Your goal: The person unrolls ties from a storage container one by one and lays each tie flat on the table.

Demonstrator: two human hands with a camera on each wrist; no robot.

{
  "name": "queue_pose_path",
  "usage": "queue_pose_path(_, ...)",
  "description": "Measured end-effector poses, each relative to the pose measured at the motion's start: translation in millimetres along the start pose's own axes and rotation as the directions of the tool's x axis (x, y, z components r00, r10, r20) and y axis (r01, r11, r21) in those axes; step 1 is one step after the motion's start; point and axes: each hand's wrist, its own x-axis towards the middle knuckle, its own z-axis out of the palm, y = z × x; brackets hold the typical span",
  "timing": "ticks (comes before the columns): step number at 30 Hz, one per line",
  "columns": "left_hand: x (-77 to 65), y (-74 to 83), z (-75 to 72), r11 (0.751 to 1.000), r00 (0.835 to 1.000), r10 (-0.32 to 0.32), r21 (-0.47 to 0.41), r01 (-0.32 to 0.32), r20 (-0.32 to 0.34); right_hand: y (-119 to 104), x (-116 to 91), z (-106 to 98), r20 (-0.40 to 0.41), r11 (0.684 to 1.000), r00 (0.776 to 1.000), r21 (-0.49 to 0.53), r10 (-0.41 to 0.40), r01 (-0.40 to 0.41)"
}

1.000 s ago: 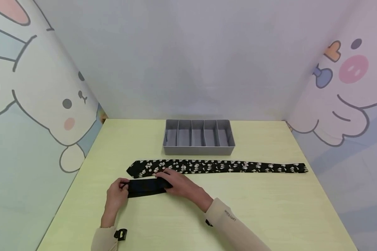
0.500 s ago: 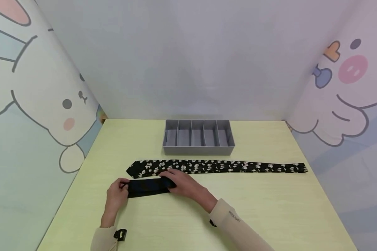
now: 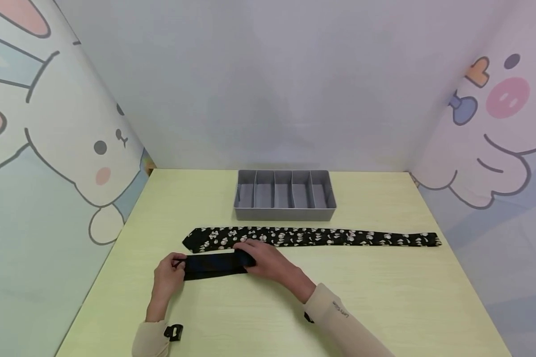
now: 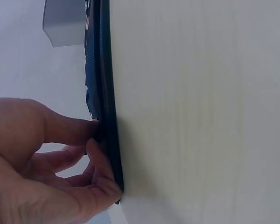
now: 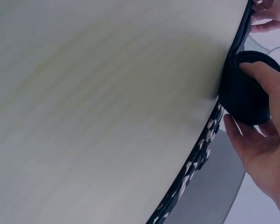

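A dark navy necktie [image 3: 210, 264] lies across the near left of the table, partly rolled. My left hand [image 3: 168, 275] pinches its left end; in the left wrist view, thumb and fingertips [image 4: 91, 128] meet on the layered cloth. At the other end, my right hand [image 3: 268, 260] grips the rolled part. In the right wrist view that roll [image 5: 245, 95] stands on edge, with the thumb in its top and the fingers round its side. Just behind lies a black necktie with a pale floral-looking print [image 3: 312, 236], stretched flat; the right hand's fingers overlap its near edge.
A grey tray with several compartments [image 3: 286, 214] stands at the back middle, behind the printed tie. Pale walls with cartoon animals [image 3: 71, 134] enclose the yellowish table [image 3: 362, 282] on the left, right and back.
My right hand has moved a little to the right with the roll, and more of the flat navy tie shows between the hands. My left hand keeps its place. The head view has shifted slightly.
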Motion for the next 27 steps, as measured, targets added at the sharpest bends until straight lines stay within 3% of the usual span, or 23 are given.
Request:
queue_pose_path(6, 0.4, -0.3, 0.5, 1.000, 1.000, -0.002, 0.004, 0.002, 0.004, 5, -6, -2, -0.036, 1.000, 0.999, -0.020, -0.019, 0.018)
queue_pose_path(27, 3.4, 1.8, 1.2, 0.999, 1.000, 0.018, 0.035, -0.018, 0.009, 23, -30, -13, -0.024, 0.998, 0.999, 0.052, 0.025, -0.024)
